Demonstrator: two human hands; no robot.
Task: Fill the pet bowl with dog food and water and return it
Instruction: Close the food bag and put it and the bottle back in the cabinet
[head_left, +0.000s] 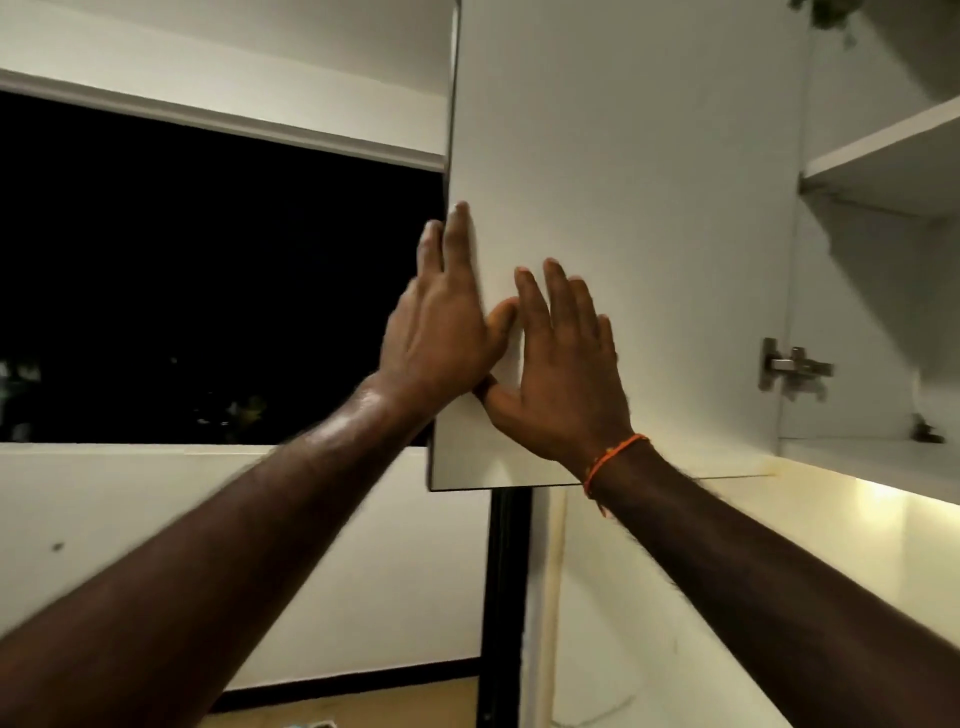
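Observation:
A white upper cabinet door (649, 208) stands swung out to the left of its cabinet. My left hand (447, 327) lies along the door's free left edge, fingers straight and pointing up, thumb on the door's face. Beside it, my right hand (561, 364) presses flat on the door with straight, spread fingers; an orange thread band circles that wrist. Neither hand holds anything. No pet bowl, dog food or water shows in this view.
The open cabinet (883, 312) at right shows white shelves (893, 150) and a metal hinge (789, 366). A dark window (208, 270) fills the left. Below are a white wall, a black vertical post (506, 597) and a lit strip under the cabinet.

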